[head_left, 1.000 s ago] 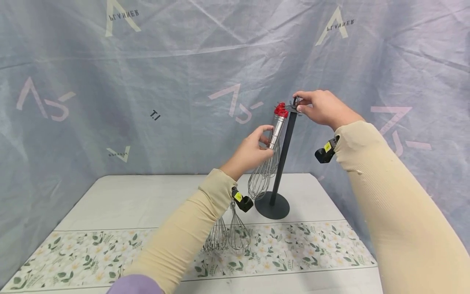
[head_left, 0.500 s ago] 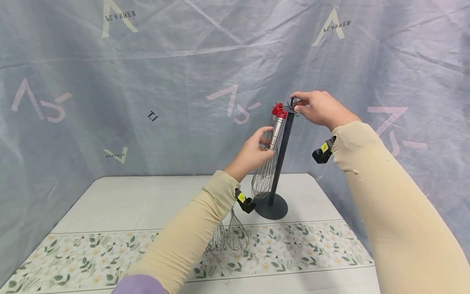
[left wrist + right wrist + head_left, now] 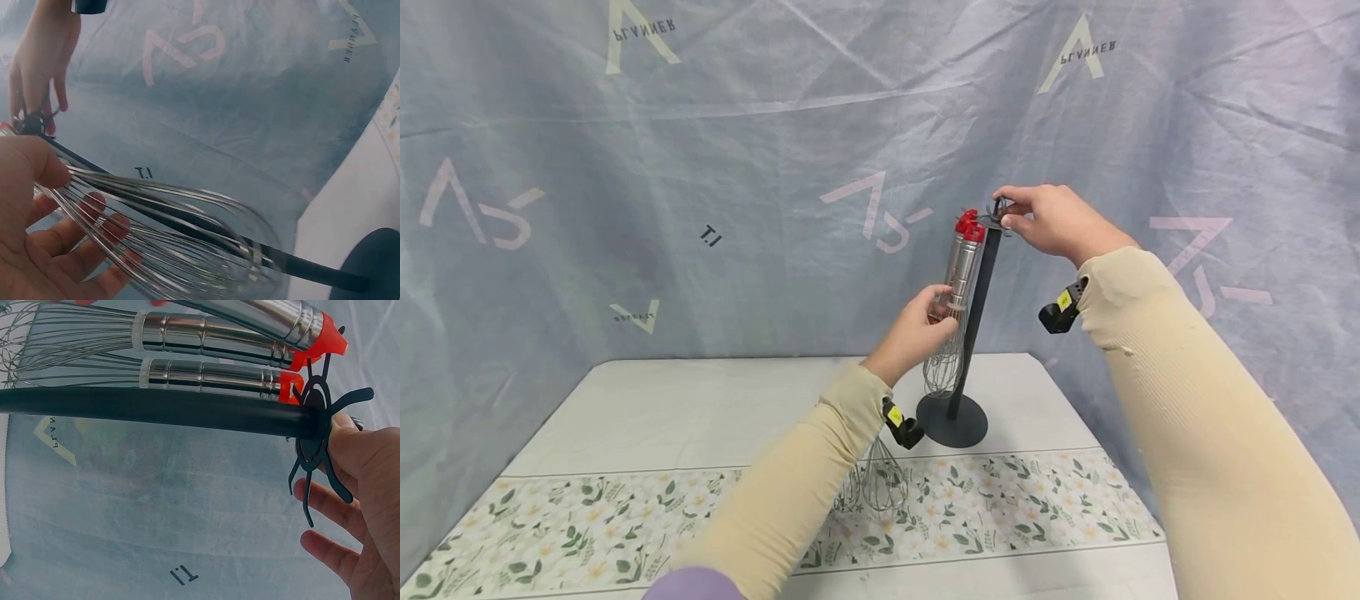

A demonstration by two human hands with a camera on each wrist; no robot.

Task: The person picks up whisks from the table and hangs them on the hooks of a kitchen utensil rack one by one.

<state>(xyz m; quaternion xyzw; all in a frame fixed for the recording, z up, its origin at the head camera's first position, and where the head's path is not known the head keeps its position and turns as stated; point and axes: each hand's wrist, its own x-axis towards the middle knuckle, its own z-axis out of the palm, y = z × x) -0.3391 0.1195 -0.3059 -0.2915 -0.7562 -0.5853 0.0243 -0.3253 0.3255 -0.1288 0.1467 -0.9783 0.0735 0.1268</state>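
Observation:
My left hand (image 3: 917, 329) has its thumb and fingers loosely curled round a wire whisk (image 3: 967, 267), where the steel handle meets the wires. In the left wrist view its fingers (image 3: 78, 247) lie behind the wires (image 3: 181, 187). The whisk's red end (image 3: 974, 233) is at the hooks of a dark utensil stand (image 3: 982, 292). My right hand (image 3: 1048, 218) pinches the loop on top of that stand. The right wrist view shows the curved hooks (image 3: 353, 397) and further whisks (image 3: 212, 378) hanging beside the pole, red ends at the hook ring.
The stand's round base (image 3: 951, 421) rests near the back right of the white table (image 3: 662, 408). More whisks (image 3: 883, 479) are on the floral strip (image 3: 1015, 500), partly behind the left forearm. A grey cloth backdrop (image 3: 775, 167) hangs behind.
My left hand has slid down the whisk, from the handle to its lower end. The whisk now hangs straighter, closer to the pole. The right hand keeps its place on the stand's top.

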